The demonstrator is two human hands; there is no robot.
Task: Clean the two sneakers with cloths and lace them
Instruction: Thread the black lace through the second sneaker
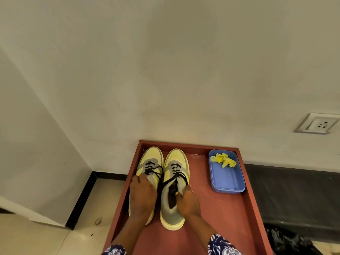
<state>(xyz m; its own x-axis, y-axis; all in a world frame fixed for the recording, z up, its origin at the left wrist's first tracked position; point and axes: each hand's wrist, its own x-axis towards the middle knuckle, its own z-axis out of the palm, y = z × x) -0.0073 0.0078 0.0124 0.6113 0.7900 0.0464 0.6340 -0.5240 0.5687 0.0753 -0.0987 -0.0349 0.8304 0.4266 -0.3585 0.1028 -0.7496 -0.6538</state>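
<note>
Centre frame, my left hand point(141, 196) covers the left sneaker point(150, 167); right hand point(187, 199) pinches the right sneaker point(174, 183) collar, probably steadying both on the worktop point(226, 214) for lacing.

Glossy blue plastic tray point(228, 183), crumpled cloth point(223, 159)

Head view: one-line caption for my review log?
Both hands grip two laced yellow-grey sneakers on a red table; yellow cloth sits in a blue tray.
</note>
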